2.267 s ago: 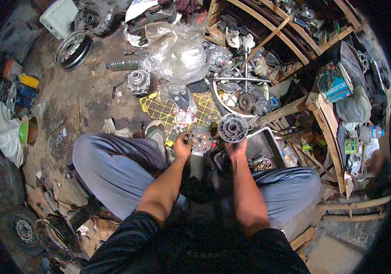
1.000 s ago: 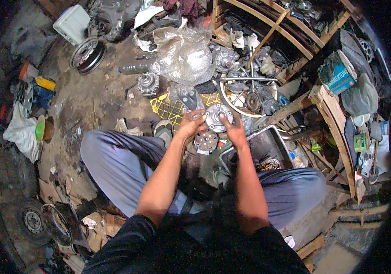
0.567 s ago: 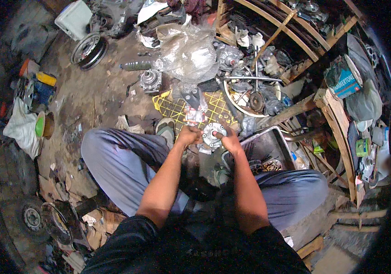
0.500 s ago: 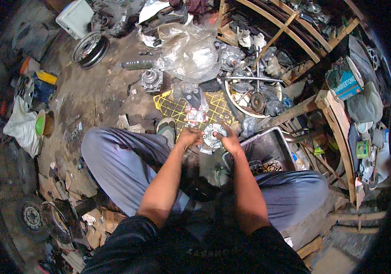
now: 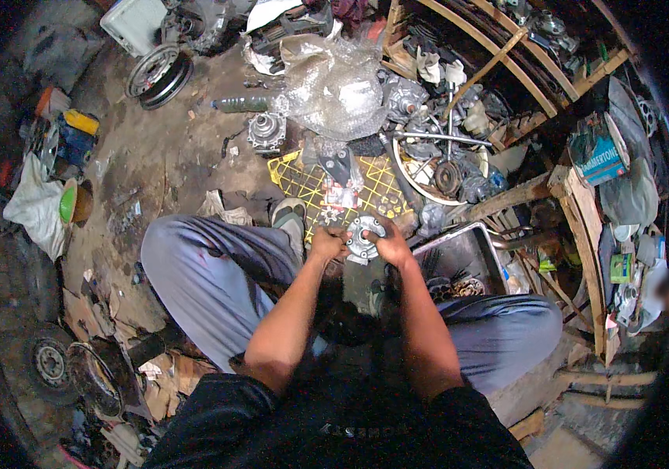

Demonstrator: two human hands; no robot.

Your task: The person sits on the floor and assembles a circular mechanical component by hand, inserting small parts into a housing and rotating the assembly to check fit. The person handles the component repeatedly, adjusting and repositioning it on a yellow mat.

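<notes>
Work is judged to be mid-assembly or mid-check, not finished: a round silver metal cover with a raised centre and small holes or fastener heads round its rim (image 5: 362,241) is held face up, low between the knees, just nearer than the yellow plastic grid panel (image 5: 291,176). The cover's left edge is pinched by the left hand (image 5: 329,244), fingers curled and bunched together, thumb on the near side. The right side is gripped by the right hand (image 5: 391,245), thumb laid over the upper face toward the centre; the other fingers are mostly hidden at the far and right side, so their spread cannot be told. Done, as far as shown: cover brought up, oriented and steadied by both hands. Whether it is fully seated on anything beneath cannot be told, underside is hidden. Fastening is judged still open: no tool is held, and whether the rim holes are filled is too small to read. Loose parts are left unfitted: a dark grey bracket-like piece with two holes (image 5: 338,166) and a red-and-white packet (image 5: 340,195) are lying on the panel, a silver ribbed metal housing (image 5: 265,131) is set on the floor at far left, and brassy ring-shaped pieces (image 5: 469,288) are kept in the dark rectangular tray with a pale rim (image 5: 494,248), to the right. Whether any of those belong with the cover cannot be told.
</notes>
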